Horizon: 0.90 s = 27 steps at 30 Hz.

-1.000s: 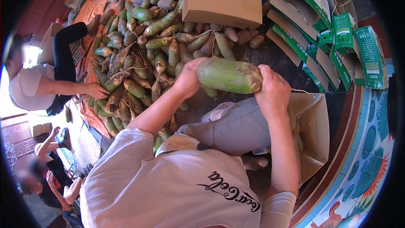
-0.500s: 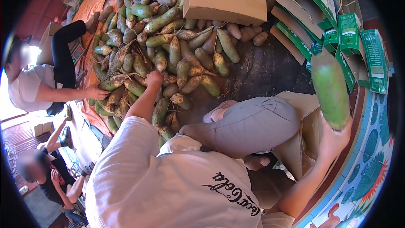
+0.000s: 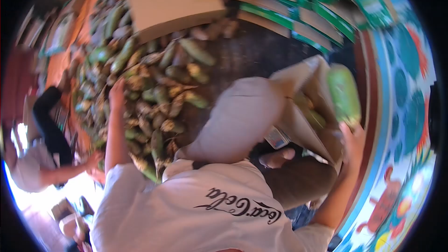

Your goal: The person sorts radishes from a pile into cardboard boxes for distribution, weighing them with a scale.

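Note:
A large green radish (image 3: 344,91) stands nearly upright in my right hand (image 3: 353,135), whose fingers are round its lower end. It is beside an open cardboard box (image 3: 305,133) that has green radishes (image 3: 313,114) inside. On the left, my left hand (image 3: 117,89) is over the big pile of green and brownish radishes (image 3: 161,94). Motion blurs its fingers, and I cannot make out whether it grips one.
A closed cardboard box (image 3: 175,0) sits at the pile's far edge. Green and brown flattened cartons (image 3: 270,14) lie at the upper right. My bent knee (image 3: 247,107) is between pile and open box. A co-worker (image 3: 35,168) reaches toward the pile at left.
The view has turned right, so the pile appears farther left. The radish in my right hand now appears lower and closer to the open box, whose contents show more.

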Motion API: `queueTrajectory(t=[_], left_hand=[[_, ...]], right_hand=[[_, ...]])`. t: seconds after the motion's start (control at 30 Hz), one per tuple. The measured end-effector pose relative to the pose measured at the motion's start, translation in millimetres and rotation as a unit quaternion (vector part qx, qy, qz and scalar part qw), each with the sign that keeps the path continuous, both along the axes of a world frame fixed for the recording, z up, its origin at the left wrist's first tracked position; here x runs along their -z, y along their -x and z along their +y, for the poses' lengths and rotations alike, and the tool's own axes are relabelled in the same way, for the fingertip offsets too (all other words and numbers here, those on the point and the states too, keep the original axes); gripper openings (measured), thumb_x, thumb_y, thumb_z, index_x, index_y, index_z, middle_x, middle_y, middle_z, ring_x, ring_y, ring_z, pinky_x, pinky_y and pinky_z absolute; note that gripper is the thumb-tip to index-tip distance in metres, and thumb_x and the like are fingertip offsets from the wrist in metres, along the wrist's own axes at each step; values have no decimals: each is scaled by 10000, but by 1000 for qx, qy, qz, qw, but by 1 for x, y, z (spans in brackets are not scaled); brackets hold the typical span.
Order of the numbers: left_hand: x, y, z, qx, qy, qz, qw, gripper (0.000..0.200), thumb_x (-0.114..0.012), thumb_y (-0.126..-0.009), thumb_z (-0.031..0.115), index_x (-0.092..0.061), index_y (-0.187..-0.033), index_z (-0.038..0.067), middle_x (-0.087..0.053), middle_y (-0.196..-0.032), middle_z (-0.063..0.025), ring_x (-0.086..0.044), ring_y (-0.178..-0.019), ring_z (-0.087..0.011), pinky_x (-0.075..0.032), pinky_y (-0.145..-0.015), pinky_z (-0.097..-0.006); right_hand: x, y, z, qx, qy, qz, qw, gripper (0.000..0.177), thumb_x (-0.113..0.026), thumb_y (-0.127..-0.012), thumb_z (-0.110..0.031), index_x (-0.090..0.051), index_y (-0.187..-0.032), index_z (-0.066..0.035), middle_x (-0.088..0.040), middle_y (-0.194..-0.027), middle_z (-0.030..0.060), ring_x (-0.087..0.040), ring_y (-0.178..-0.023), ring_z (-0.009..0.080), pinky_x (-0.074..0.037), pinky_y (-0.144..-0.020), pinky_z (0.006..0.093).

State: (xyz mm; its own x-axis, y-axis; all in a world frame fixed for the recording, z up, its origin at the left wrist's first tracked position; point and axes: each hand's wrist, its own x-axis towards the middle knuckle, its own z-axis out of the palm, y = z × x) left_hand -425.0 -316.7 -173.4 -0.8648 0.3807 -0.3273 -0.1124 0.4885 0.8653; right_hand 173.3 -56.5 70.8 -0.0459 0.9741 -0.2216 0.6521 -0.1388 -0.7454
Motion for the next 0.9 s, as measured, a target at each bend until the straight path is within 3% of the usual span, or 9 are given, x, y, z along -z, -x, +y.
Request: queueTrajectory(t=[0.1, 0.17, 0.3, 0.4, 0.5, 0.6, 0.77, 0.8, 0.9], left_hand=[[18, 0, 2, 45, -62, 36, 996, 278, -522, -874, 263, -619, -1007, 39, -591, -916, -27, -523, -812, -141, -417, -691, -281], [9, -16, 13, 58, -55, 65, 995, 236, -513, -887, 214, -617, -897, 3, -557, -802, -19, -499, -739, -122, -417, -605, -263], [11, -22, 24, 56, -15, -29, 998, 252, -497, -891, 210, -601, -991, 3, -588, -955, -57, -559, -844, -155, -473, -721, -293], [49, -4, 13, 136, 18, 72, 988, 244, -500, -892, 216, -597, -978, 9, -588, -932, -52, -554, -835, -149, -479, -703, -311], [19, -39, 34, 89, 46, -23, 995, 216, -502, -896, 221, -599, -916, 28, -585, -859, -36, -549, -792, -142, -481, -670, -316], [10, -59, 44, 69, 30, -64, 995, 201, -494, -903, 232, -587, -848, 62, -557, -779, -18, -539, -742, -132, -469, -623, -299], [14, -72, 51, 137, 73, 23, 988, 241, -489, -905, 257, -561, -781, 63, -531, -728, -22, -533, -661, -127, -441, -557, -261], [11, -76, 55, 106, 69, -23, 992, 241, -488, -905, 256, -558, -782, 61, -533, -728, -25, -536, -659, -131, -444, -561, -265], [2, -91, 62, 66, 66, -74, 993, 241, -485, -908, 252, -547, -797, 47, -535, -729, -32, -551, -686, -151, -456, -612, -286]], right_hand=[[9, -24, 8, -14, 43, -13, 999, 353, -667, -734, -279, -582, -985, -45, -549, -765, -22, -451, -569, 57, -346, -477, 215], [26, -49, 21, -59, -42, -38, 997, 426, -687, -702, -312, -588, -969, 4, -595, -797, 36, -522, -679, 111, -422, -601, 289], [31, -84, 38, -92, -22, -191, 977, 471, -689, -702, -370, -581, -929, 28, -623, -838, 142, -599, -773, 233, -455, -693, 363], [33, -80, 48, -122, -6, -357, 926, 523, -703, -668, -437, -587, -882, 26, -613, -894, 223, -586, -870, 365, -460, -741, 420], [68, -88, 67, -154, 5, -408, 900, 525, -701, -665, -450, -591, -868, 22, -613, -874, 223, -593, -859, 356, -460, -743, 419], [95, -80, 83, -186, 34, -381, 905, 538, -697, -670, -460, -600, -879, 26, -615, -879, 224, -592, -864, 357, -464, -757, 411], [141, -53, 109, -241, 189, -155, 939, 619, -689, -678, -473, -586, -991, 52, -601, -989, 228, -583, -914, 342, -459, -812, 392], [143, -47, 113, -249, 227, -95, 937, 648, -687, -679, -474, -574, -1031, 59, -591, -1027, 232, -577, -935, 338, -455, -829, 385], [195, -37, 115, -231, 60, -142, 961, 681, -702, -677, -463, -527, -1068, 66, -564, -1095, 221, -548, -985, 349, -437, -853, 366]])
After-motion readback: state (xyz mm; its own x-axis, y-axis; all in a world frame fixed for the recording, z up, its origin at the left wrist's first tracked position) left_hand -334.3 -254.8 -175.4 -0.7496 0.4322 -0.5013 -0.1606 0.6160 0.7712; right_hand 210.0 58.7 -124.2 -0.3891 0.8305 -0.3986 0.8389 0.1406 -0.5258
